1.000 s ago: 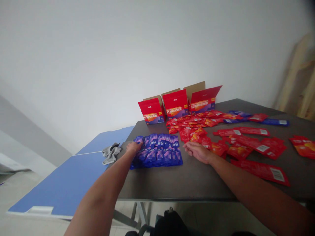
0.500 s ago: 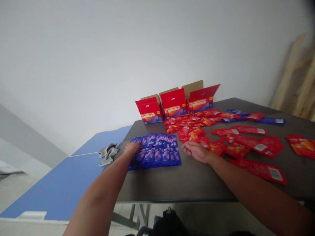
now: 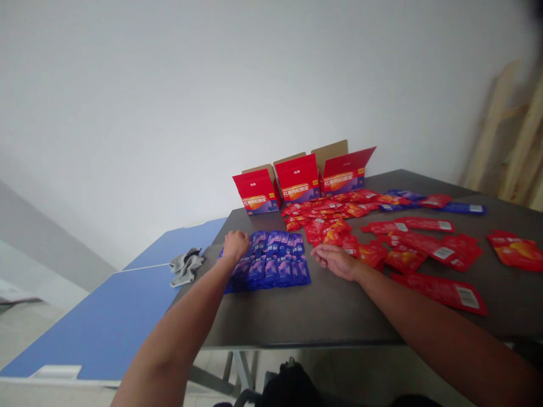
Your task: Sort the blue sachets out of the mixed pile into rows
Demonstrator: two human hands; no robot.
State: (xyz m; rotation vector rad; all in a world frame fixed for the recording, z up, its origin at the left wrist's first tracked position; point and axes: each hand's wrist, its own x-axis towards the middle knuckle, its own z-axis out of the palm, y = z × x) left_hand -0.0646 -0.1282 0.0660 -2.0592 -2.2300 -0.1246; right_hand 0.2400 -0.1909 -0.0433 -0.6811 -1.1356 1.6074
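Blue sachets [image 3: 271, 270] lie in two overlapping rows on the dark table. Over the left part of these rows is my left hand [image 3: 236, 244], back upward and fingers curled down. Its fingertips are mostly hidden, so what they hold, if anything, does not show. Just right of the rows, my right hand [image 3: 335, 260] rests on its side by the table top, fingers loosely curled together, with nothing visible in them. Red sachets [image 3: 328, 230] lie in a heap just beyond my right hand.
Three red boxes with raised flaps, including a middle box [image 3: 299, 183], stand along the wall. Larger red pouches [image 3: 441, 291] are scattered at the right. A grey cloth [image 3: 186, 267] lies at the left table edge, beside a blue table [image 3: 106, 316]. Wooden boards [image 3: 492, 130] lean at far right.
My left hand has shifted right and slightly away from me across the blue sachets, with its fingers more curled. My right hand has stayed nearly still.
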